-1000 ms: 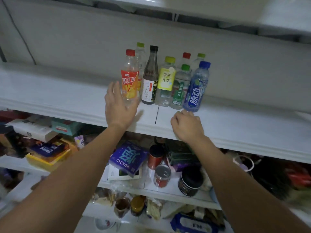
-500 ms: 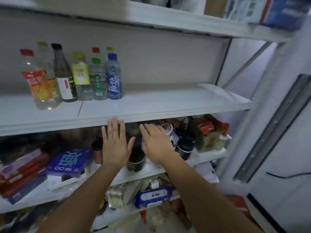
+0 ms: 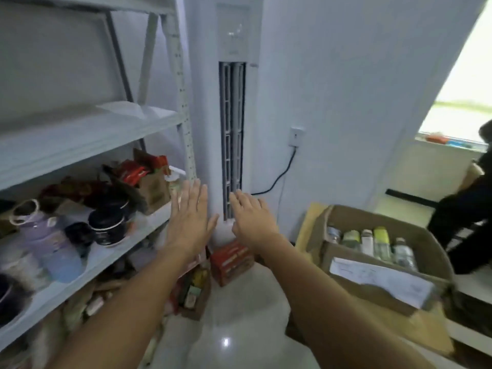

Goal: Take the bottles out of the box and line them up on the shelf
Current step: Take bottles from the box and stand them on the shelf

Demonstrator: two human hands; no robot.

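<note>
A brown cardboard box [image 3: 346,251] stands at the lower right with several bottles [image 3: 372,242] upright inside it. The white shelf [image 3: 87,134] runs along the left; the bottles lined up on it are out of view. My left hand [image 3: 190,217] and my right hand [image 3: 251,217] hover side by side in mid-air in front of me, fingers straight, holding nothing. Both are well left of the box and right of the shelf's edge.
A tall white floor air conditioner [image 3: 231,115] stands straight ahead with a black cable to a wall socket [image 3: 296,135]. The lower shelf [image 3: 111,251] holds cups, tubs and packets. A red carton [image 3: 231,262] lies on the floor. A person in dark clothes [image 3: 463,214] is at the far right.
My view has swung right from the row of bottles on the shelf toward the box. My left hand let go of the red-capped bottle; both hands left the shelf and opened.
</note>
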